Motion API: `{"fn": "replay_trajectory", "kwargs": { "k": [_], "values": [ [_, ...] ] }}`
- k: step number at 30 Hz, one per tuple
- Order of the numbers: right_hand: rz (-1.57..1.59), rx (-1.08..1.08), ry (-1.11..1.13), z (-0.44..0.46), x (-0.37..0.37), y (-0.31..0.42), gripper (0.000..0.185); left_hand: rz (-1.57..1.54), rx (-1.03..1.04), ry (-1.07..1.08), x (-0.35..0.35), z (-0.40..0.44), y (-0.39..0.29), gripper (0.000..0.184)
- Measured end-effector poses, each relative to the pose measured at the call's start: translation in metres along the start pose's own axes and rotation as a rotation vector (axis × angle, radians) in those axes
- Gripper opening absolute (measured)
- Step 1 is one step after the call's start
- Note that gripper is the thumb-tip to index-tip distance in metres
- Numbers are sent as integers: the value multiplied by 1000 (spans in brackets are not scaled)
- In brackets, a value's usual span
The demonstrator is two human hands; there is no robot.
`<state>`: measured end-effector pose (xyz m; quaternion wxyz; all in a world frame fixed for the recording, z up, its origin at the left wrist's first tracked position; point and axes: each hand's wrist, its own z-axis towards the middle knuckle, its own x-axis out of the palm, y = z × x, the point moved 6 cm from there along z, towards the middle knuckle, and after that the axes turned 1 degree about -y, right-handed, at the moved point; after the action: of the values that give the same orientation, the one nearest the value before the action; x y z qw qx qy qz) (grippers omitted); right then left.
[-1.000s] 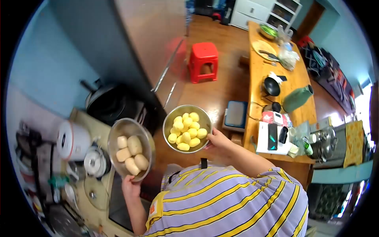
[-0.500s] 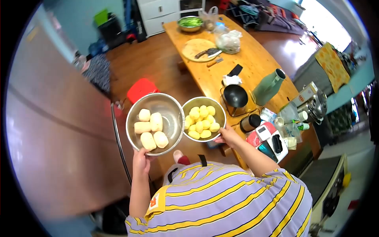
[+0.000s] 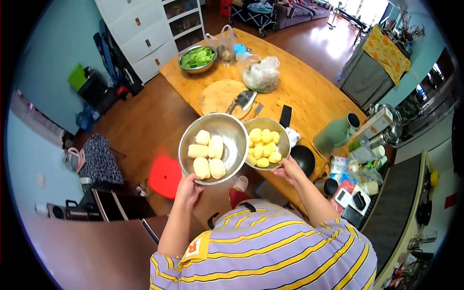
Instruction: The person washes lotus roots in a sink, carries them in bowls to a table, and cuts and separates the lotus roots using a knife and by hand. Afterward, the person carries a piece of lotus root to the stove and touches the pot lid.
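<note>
- Steadily, left grip [image 3: 190, 189] pinches larger bowl [image 3: 234, 145] by its rim, right grip [image 3: 291, 172] smaller bowl [image 3: 285, 147].
- Best keep both level, clear of the tabletop [image 3: 316, 104] at one o'clock.

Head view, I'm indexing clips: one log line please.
left hand: holds left bowl, pale pieces; right hand: holds right bowl, yellow pieces; bowls overlap in view

Bright daylight from the window [image 3: 372, 9] at top right, clipped to white. Hard glare on the floor [image 3: 331, 38] below it. Bench [image 3: 309, 99] evenly lit, only weak shadows. Specular glints on the larger steel bowl [image 3: 234, 137] in my left grip [image 3: 190, 188]; pale chunks [image 3: 216, 146] read fairly crisp. Red smear above the stool [image 3: 165, 178]. Fridge [image 3: 101, 253] soft, little detail. Fisheye bends straight edges toward the rim; corners go black. Small items [image 3: 402, 271] lower right look mushy.
</note>
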<state>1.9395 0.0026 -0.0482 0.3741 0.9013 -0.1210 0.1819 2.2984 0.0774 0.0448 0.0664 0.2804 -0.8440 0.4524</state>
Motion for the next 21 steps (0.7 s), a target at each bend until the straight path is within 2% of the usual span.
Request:
{"fn": "replay_trajectory", "kwargs": {
  "k": [3,6,7,10,12,14,17,21],
  "values": [
    [5,-58,-56,57,9,31,50,73,42,-88,18,50,-38,50],
    [30,-61,-39,101,24,55,47,75,-38,-90,18,111,-68,67],
    [36,-55,-52,115,28,63,47,136,-6,-114,20,131,-78,68],
    [86,-94,-39,154,35,80,47,258,66,-132,34,184,-111,59],
    [173,-84,-120,161,36,85,48,315,33,-164,56,202,-130,59],
    [234,-101,-146,172,30,94,48,400,7,-43,72,235,-140,59],
    [317,-150,-252,184,10,103,50,454,-105,108,134,273,-150,60],
    [340,-213,-485,199,-18,122,51,455,-370,375,238,347,-126,57]
  ]
}}
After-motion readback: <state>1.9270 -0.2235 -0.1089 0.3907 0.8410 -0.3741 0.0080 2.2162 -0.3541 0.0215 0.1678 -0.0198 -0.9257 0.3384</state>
